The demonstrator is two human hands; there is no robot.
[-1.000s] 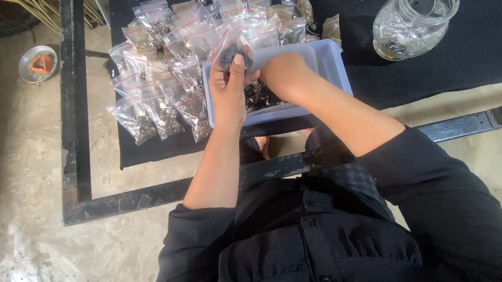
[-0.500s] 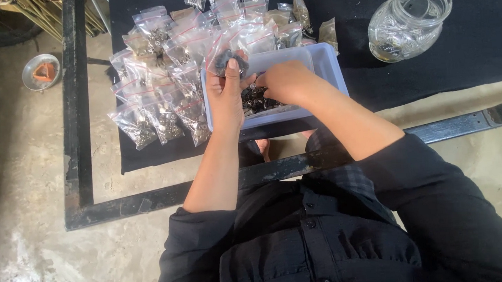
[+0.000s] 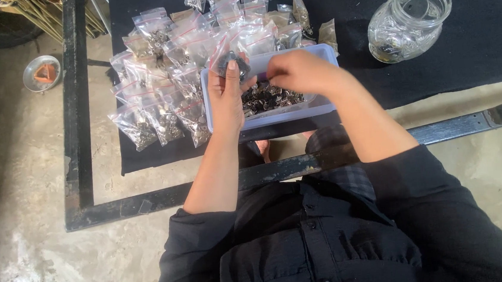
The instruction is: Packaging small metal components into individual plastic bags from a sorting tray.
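A rough concrete floor (image 3: 22,195) is seen in daylight beneath a black metal frame (image 3: 73,113) and a black-clothed counter (image 3: 481,33).

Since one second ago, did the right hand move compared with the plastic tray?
Yes, slightly. The right hand shifted left along the far rim of the tray, closer to the small bag in the left hand.

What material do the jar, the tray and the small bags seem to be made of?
Jar: clear glass, probably; thick glossy wall. Tray: pale blue plastic, matte, thin rim. Small bags: thin clear plastic film, crinkled and shiny, with small dark, apparently metal pieces inside.
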